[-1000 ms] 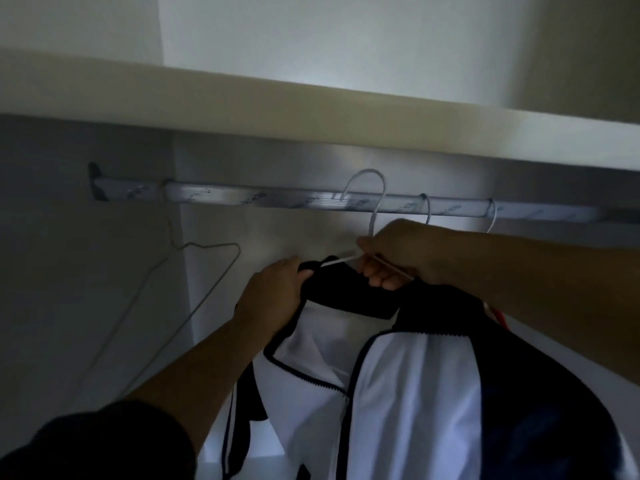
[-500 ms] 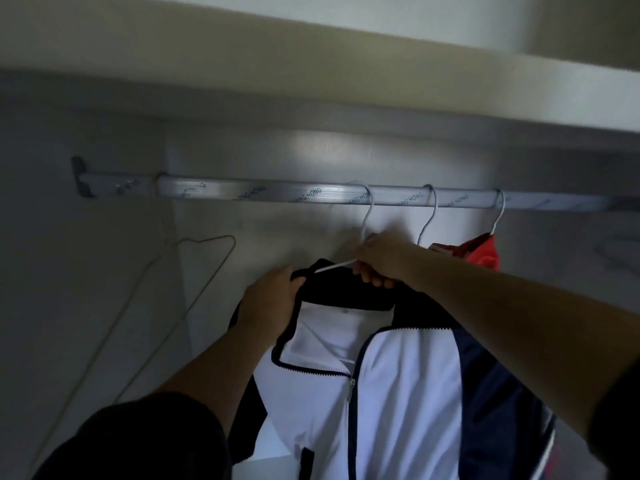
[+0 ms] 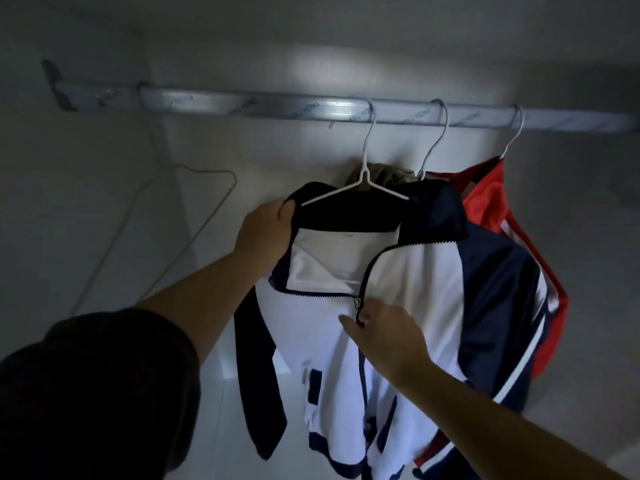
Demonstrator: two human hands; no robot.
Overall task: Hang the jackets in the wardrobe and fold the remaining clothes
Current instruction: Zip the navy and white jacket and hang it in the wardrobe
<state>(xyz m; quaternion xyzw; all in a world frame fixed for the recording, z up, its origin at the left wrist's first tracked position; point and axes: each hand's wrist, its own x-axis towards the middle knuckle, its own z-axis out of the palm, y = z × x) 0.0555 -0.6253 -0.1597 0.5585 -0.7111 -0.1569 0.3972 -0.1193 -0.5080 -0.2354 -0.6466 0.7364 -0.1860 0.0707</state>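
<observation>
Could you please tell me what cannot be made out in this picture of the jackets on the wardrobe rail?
Head view:
- Olive garment: mostly hidden behind the white and navy jacket's collar.
- Red jacket: largely covered by that jacket.
- Rail: right end cut off by the frame edge; print blurred.
- Right hand: whether its fingers pinch the zip pull is unclear.

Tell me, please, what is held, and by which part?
The left hand grips the jacket by its collar; the right hand merely touches the zipper.

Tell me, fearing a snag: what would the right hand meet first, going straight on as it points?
Likely the zipper pull of the white and navy jacket, just ahead of the right hand; depth unclear.
</observation>
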